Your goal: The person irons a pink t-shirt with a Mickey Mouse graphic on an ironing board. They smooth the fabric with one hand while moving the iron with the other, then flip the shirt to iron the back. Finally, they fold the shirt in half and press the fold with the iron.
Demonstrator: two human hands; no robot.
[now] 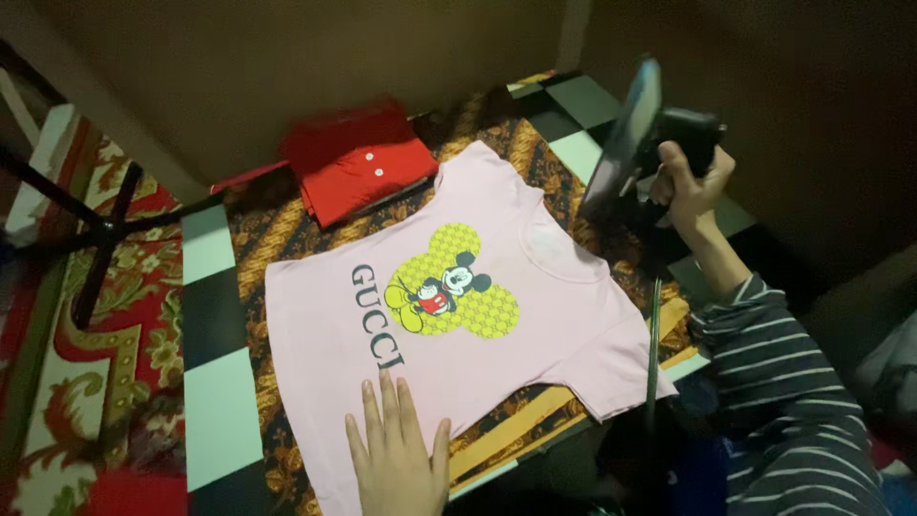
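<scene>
A small pink T-shirt (559, 320) lies spread flat, front up, with a yellow cartoon print and dark lettering across the chest. My left hand (396, 454) rests palm down on its lower hem, fingers slightly apart and holding nothing. My right hand (690, 186), in a striped sleeve, grips the dark handle of a clothes iron (630, 134). The iron is raised off the cloth beyond the shirt's far sleeve, soleplate tilted up. Its thin cord (653, 344) hangs down past the sleeve.
The shirt lies on a brown and gold patterned cloth (277, 229) over a black and pale checked floor (215, 401). A folded red garment (353, 162) sits beyond the shirt's collar side. Black stand legs (100, 234) and a red floral carpet (95, 363) are at the left.
</scene>
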